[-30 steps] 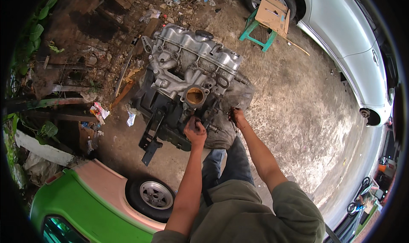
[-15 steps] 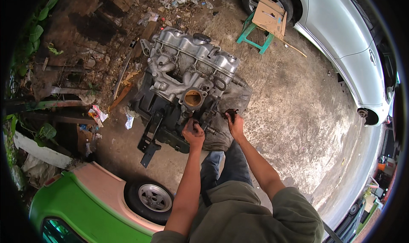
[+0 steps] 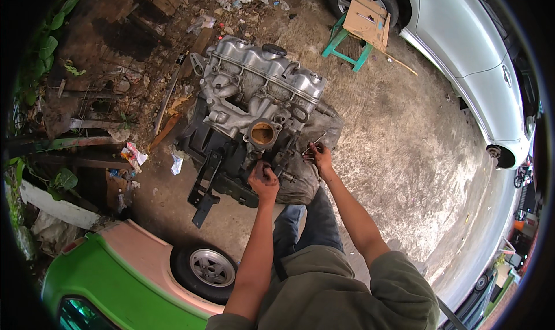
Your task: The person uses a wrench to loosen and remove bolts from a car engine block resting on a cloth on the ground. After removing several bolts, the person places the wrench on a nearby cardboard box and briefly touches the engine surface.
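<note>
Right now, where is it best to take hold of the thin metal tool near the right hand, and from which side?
Probably by the lower end of the thin metal tool, where the right hand already meets it, coming from below on the person's side. Its free tip slants up against the grey metal engine, leaving no room there.

At the centre of the frame you face a silver-grey engine [image 3: 254, 99] with a rusty orange-brown throat. A green car [image 3: 115, 284] fills your lower left, a silver car [image 3: 468, 47] your upper right, beside a teal-green stool [image 3: 346, 44] topped with tan cardboard.
</note>
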`<state>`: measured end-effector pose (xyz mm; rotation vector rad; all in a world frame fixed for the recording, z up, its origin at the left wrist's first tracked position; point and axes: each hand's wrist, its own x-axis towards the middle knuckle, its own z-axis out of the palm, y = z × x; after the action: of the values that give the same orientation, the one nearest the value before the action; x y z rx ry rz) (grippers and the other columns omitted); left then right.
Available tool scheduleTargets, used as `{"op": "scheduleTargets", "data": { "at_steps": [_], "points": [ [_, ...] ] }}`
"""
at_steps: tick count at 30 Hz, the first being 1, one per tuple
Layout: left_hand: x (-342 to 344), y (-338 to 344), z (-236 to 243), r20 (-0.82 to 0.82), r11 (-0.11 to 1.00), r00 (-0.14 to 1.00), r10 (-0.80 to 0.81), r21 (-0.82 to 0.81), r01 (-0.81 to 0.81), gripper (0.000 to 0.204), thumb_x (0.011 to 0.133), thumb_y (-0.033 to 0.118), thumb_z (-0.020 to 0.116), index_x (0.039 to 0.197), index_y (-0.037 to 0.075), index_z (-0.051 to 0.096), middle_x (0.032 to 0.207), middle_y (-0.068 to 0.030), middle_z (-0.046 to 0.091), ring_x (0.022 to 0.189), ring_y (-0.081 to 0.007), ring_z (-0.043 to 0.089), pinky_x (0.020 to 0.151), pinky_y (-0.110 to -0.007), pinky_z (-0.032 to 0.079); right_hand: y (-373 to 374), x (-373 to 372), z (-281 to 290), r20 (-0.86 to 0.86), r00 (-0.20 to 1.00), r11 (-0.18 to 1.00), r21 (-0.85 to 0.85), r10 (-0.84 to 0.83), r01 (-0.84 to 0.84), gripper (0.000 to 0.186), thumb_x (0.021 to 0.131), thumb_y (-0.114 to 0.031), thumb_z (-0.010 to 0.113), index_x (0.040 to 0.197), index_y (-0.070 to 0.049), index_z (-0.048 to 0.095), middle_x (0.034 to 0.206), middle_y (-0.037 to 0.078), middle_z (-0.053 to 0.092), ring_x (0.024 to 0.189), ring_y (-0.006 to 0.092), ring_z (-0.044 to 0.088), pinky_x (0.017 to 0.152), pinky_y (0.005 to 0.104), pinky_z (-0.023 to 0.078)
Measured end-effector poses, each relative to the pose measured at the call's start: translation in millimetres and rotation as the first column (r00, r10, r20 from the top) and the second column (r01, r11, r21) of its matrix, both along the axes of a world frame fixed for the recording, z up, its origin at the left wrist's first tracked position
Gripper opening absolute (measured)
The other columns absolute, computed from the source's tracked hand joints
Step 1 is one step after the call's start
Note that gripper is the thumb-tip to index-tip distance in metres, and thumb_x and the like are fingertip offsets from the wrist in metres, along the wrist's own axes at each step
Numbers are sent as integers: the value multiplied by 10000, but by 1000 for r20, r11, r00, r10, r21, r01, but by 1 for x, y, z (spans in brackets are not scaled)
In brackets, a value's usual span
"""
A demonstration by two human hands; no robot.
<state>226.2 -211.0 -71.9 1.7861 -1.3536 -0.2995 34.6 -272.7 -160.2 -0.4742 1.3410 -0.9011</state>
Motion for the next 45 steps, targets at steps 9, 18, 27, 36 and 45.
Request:
{"op": "scheduleTargets", "data": {
  "at_steps": [9,18,27,36,45],
  "points": [
    [1,0,-4,35,999,999,5,49,-7,371,971,267,390,736,26,544,628,-126,545,493,-291,516,466,-388,432,-7,-10,-44,397,904,932,362,-158,4,162,930,-145,559,873,6,578,689,126,553,504,218,491,447,343,404],
    [2,0,-6,80,999,997,3,-32,-1,392,975,287,389,779,2,573,638,-134,554,490,-305,511,460,-401,417,4,-15,-29,59,994,986,148,-90,80,248,947,-228,567,886,10,535,687,129,578,509,242,592,431,336,468],
    [1,-1,-4,41,1000,999,18,10,-19,291,915,210,418,757,12,559,634,-148,557,515,-333,536,483,-413,440,27,2,15,-215,977,923,-376,3,-85,151,912,-68,608,949,64,546,859,163,659,771,231,700,651,313,582],
    [-1,1,-2,68,995,997,37,90,-43,301,910,216,419,778,-4,576,632,-158,558,530,-337,538,507,-425,449,43,6,25,-740,672,774,-440,-26,-455,170,858,-86,664,970,7,577,900,187,648,824,348,650,711,390,505],
    [4,4,-9,88,981,996,16,191,-32,301,921,211,429,775,-12,567,630,-149,553,510,-323,528,493,-403,446,44,-4,18,-841,492,638,-254,226,-727,386,833,-64,639,1182,10,489,1175,250,510,1025,455,534,838,470,469]
  ]
}}
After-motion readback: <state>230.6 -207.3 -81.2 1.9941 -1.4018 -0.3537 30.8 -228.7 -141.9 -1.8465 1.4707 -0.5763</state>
